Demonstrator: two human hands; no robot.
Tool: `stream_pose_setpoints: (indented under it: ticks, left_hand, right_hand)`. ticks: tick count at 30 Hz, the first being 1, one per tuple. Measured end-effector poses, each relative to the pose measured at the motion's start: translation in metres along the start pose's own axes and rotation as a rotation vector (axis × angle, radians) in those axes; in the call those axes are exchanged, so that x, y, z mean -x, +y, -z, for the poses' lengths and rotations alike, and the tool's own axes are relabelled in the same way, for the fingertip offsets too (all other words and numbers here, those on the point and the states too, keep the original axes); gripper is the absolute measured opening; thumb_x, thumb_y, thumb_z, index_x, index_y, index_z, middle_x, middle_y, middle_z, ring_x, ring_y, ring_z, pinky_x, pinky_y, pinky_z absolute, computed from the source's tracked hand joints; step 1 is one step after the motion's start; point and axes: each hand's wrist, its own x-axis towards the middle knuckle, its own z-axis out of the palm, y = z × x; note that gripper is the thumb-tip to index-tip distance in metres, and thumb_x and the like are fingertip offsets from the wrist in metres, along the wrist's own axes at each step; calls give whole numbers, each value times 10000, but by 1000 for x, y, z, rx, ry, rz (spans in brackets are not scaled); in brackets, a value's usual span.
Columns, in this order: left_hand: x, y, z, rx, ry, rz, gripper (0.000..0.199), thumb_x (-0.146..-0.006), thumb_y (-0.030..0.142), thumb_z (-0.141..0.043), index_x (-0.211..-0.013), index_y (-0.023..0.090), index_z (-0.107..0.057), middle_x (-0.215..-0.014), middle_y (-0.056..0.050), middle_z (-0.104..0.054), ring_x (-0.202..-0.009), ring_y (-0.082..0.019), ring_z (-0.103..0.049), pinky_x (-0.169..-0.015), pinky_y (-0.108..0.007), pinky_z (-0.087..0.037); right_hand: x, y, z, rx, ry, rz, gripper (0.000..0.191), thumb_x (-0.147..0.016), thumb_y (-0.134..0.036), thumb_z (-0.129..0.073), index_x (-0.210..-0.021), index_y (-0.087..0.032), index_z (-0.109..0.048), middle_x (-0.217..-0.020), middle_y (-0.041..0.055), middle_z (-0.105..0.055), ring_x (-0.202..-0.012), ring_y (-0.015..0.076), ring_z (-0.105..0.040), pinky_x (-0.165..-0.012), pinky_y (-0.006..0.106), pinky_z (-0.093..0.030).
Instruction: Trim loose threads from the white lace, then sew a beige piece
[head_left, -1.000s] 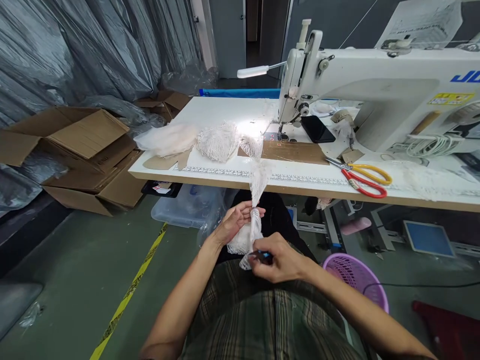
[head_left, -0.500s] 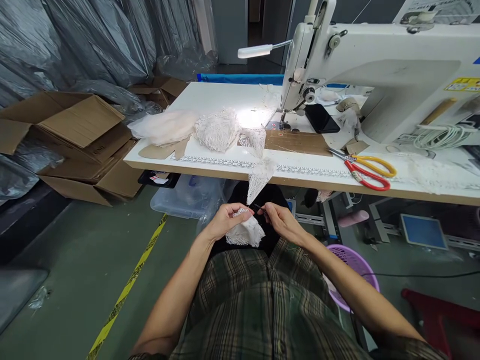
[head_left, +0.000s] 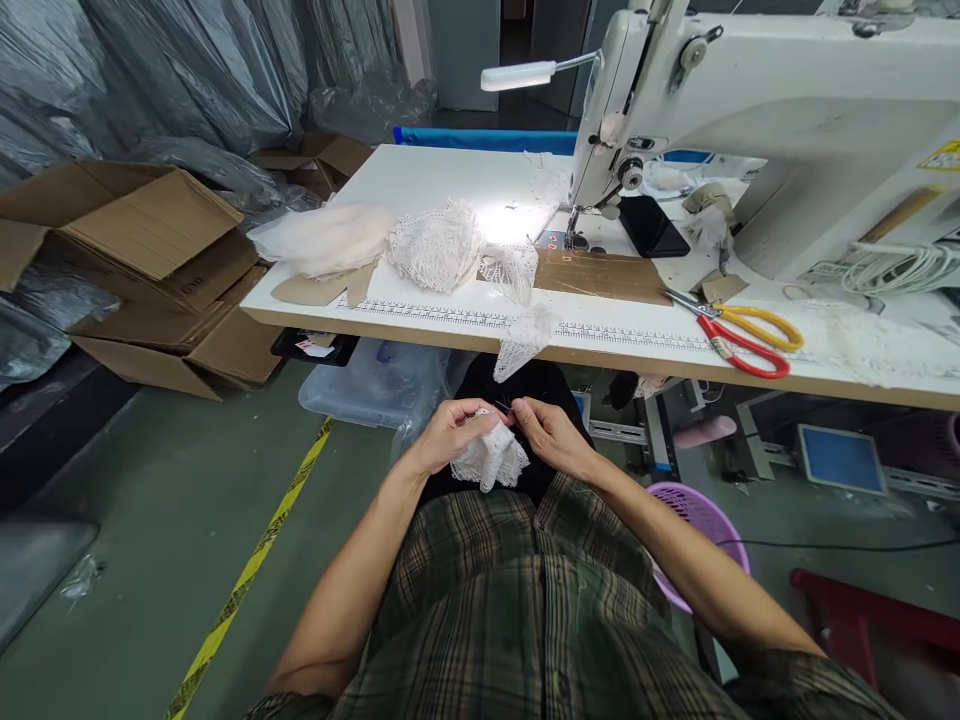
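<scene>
Over my lap, my left hand (head_left: 452, 437) is closed on a crumpled piece of white lace (head_left: 491, 460), whose scalloped edge droops below the fingers. Close beside it, my right hand (head_left: 551, 436) pinches a small thin tool (head_left: 503, 406); only its narrow tip shows, so its kind is unclear. The tip points at the left fingertips. Just above both hands, a pointed lace strip (head_left: 523, 345) hangs over the table edge. It joins more lace (head_left: 510, 270) lying near the sewing machine (head_left: 675, 110).
On the white table (head_left: 450, 165) lie a lace heap (head_left: 435, 245), pale sheer fabric (head_left: 322, 240), red-and-yellow-handled scissors (head_left: 742, 335) and a black phone (head_left: 652, 227). Cardboard boxes (head_left: 150, 230) stand at left. A purple basket (head_left: 720, 520) is at lower right.
The hanging lace strip's tip has risen clear of my fingers. My right hand has shifted slightly, and more of the tool is covered. The view has tilted a little.
</scene>
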Motion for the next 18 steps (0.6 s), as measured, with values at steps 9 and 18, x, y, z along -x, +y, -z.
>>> stream_pose_setpoints:
  ticks: [9,18]
  left_hand:
    - [2,-1,1,-29,-2,22,224,-737,347,-717,-755,124,-720,-750,-40,-683,-694,-138,-598,-620,-208,-439]
    - [-2,-23,-2,-423,174,-55,283,-843,411,-584,-929,170,-706,-868,-63,-700,-797,-207,-635,-736,-306,-489]
  right_hand:
    - [2,-2,0,62,-25,-14,471,-966,-514,-328,-708,-182,-541,-590,-23,-488,-551,111,-416,-556,252,-282]
    - [20,21,-18,-109,-161,-123,353,-833,-528,-580,-800,-211,-427,-587,-81,-384,-496,90,-358,-487,221,-293]
